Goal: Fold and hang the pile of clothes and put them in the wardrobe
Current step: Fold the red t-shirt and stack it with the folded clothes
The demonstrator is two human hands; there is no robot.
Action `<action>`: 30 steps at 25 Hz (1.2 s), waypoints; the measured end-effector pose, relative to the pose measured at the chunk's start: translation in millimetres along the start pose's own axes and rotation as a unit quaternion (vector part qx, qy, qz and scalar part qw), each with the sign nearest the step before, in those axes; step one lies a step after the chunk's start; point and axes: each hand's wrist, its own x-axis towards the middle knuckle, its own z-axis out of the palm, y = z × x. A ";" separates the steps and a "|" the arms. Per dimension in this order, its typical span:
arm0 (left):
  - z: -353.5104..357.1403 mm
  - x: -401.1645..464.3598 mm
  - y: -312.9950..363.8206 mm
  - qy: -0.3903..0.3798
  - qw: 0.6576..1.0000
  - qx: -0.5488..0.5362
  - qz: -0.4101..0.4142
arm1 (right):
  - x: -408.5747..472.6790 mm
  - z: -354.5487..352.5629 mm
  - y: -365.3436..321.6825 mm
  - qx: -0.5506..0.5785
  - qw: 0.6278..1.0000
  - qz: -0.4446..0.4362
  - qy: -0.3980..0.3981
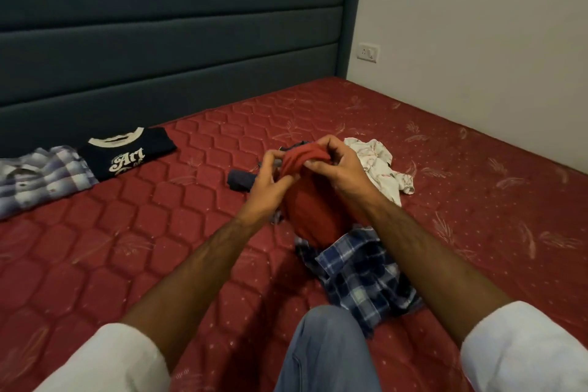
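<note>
Cloth hangs straight down from your grip: left hand [270,173] and right hand [339,165] both pinch the red garment [313,210] at its bunched top, close together.

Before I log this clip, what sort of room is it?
Most likely a bedroom: a red quilted mattress against a padded headboard, clothes lying on it, and a wall socket beside the bed.
</note>
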 end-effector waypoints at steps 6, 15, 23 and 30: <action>-48.1 19.2 129.0 0.145 0.950 -0.267 0.078 | 50.8 44.5 -75.2 -0.074 0.996 0.007 -0.046; -166.4 -24.4 228.2 0.238 0.951 -0.112 0.161 | 77.2 123.2 -120.8 -0.032 0.993 0.022 -0.115; -212.0 -58.6 254.0 0.275 0.960 0.025 0.041 | 61.1 194.1 -116.6 -0.267 0.942 -0.203 -0.020; -213.2 -64.6 266.8 0.324 0.939 -0.015 0.111 | 54.6 262.4 -126.5 -0.123 0.978 -0.110 -0.131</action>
